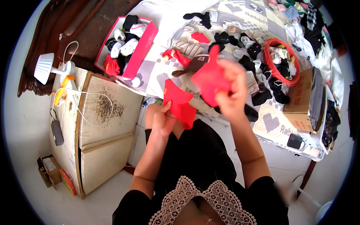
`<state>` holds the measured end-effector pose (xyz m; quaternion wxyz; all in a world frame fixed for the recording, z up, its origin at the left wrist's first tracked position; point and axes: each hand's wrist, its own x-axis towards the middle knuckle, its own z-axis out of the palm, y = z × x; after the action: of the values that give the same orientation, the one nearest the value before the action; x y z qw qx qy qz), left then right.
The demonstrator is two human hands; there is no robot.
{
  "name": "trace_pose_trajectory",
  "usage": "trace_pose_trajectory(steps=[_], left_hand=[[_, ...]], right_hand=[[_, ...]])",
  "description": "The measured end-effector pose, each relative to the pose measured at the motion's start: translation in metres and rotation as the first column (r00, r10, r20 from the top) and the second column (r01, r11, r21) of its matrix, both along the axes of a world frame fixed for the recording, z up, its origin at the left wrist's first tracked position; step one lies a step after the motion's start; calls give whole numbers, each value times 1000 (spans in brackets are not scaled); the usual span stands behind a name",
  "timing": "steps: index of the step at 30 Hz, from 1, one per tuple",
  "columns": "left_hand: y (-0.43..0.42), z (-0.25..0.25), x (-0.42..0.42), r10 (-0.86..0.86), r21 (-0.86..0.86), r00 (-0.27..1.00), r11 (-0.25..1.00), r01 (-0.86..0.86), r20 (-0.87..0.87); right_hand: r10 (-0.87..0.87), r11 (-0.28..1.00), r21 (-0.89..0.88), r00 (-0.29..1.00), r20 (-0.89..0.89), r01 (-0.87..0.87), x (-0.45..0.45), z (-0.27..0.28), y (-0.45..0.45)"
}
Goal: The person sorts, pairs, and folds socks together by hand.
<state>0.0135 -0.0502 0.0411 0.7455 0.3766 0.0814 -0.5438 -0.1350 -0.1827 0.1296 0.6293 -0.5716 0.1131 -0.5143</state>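
Observation:
Two red socks are in my hands, one in each, held above my lap at the bed's edge. My left hand pinches the lower left side of one red sock, whose top points up and left. My right hand, blurred by motion, grips the other red sock by its right side, raised over the bed. Behind them on the bed lie a brown sock marked 23, a red and yellow sock and a striped sock.
A pink box of socks stands at the bed's left. Black and white socks are scattered near a red basket. At right is a cardboard box; at left, a cabinet with a white lamp.

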Motion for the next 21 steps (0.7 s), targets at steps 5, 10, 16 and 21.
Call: trace_pose_trajectory(steps=[5,10,16,21], left_hand=[[20,-36,11,-11,-171,995,985,-7,-100],[31,-51,14,-70,-326,968,945,-13,-240],[34,-40,0,-42,-300,980,954,-18,-194],[28,-13,-29,-36,-264,999,963,44,34]], right_hand=[[82,736,-525,826,-558,-428,20,-40,38],[15,633,-564,736,-677,-531,10,-99,71],[122,927,-138,626,-770,-350,9,-90,91],[-254,959,-258,748,-614,114,29,-95,96]])
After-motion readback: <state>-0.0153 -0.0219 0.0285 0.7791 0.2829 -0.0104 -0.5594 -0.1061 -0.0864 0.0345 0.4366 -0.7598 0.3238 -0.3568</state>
